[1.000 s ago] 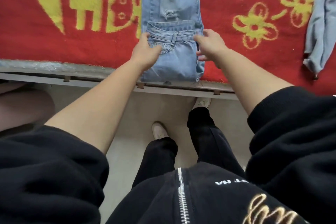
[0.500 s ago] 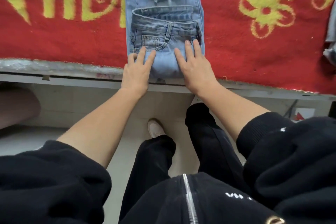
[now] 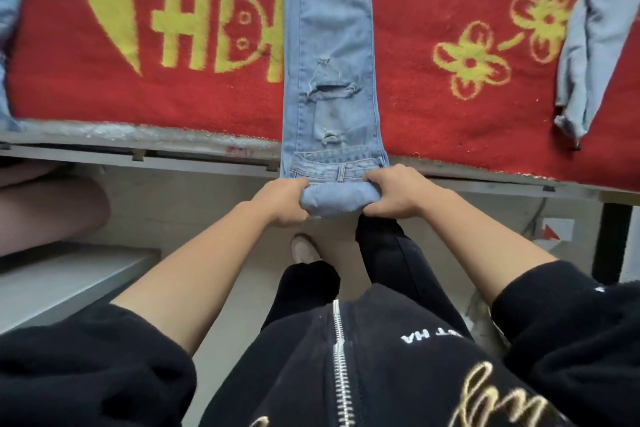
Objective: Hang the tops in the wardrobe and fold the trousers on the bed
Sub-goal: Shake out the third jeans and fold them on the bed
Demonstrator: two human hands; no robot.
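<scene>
Jeans pulled nearer, both hands gripping (blanket: "HD")

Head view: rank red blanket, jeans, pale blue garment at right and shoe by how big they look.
1. red blanket
2. jeans
3. pale blue garment, cut off by the frame, so unsure
4. shoe

Beige floor, grey bed frame

From where I stand I count one pair of ripped jeans and two hands on it, the left hand and the right hand. Two more pale blue pieces show at the sides: the right garment and the left garment. One red blanket, one white shoe.
</scene>
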